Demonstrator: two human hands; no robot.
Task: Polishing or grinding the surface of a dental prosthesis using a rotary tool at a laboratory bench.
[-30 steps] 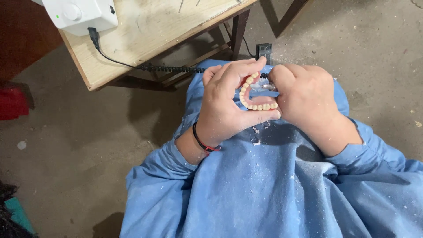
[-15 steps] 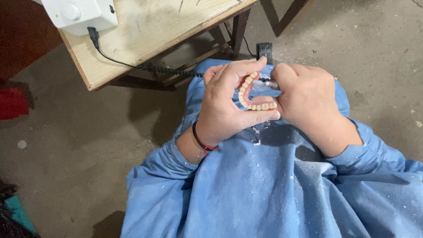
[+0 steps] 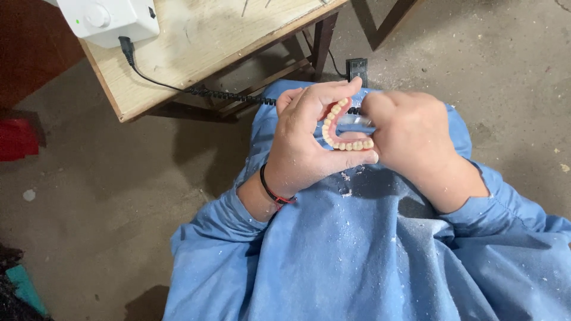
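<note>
I am gripping a set of false teeth [image 3: 342, 134] in my left hand [image 3: 309, 145], thumb and fingers curling around its arch, above my lap in the blue gown [image 3: 357, 255]. My right hand [image 3: 410, 134] is closing on a thin metal tool [image 3: 357, 120] touching the teeth.

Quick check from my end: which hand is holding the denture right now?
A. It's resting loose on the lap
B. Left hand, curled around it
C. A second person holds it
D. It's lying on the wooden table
B: the left hand curls around the denture, thumb below and fingers over its arch, while the right hand meets it from the other side, above the blue-gowned lap.
</note>
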